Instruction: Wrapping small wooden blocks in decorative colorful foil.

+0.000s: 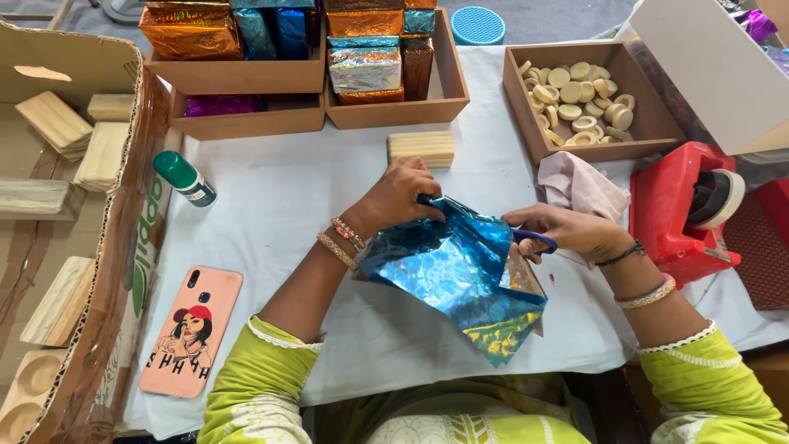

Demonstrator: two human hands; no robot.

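L hand (399,196): pinching top edge of blue foil sheet (448,267), fingers over it.
R hand (567,230): gripping blue-handled scissors (532,239) at foil's right edge.

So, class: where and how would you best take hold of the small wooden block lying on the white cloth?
Grip the block across its two long sides, coming from above: it lies flat, clear of the trays, with both long sides exposed.

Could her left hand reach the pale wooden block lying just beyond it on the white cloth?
Probably yes: the pale wooden block lies uncovered just beyond the left hand, though that hand grips shiny blue foil.
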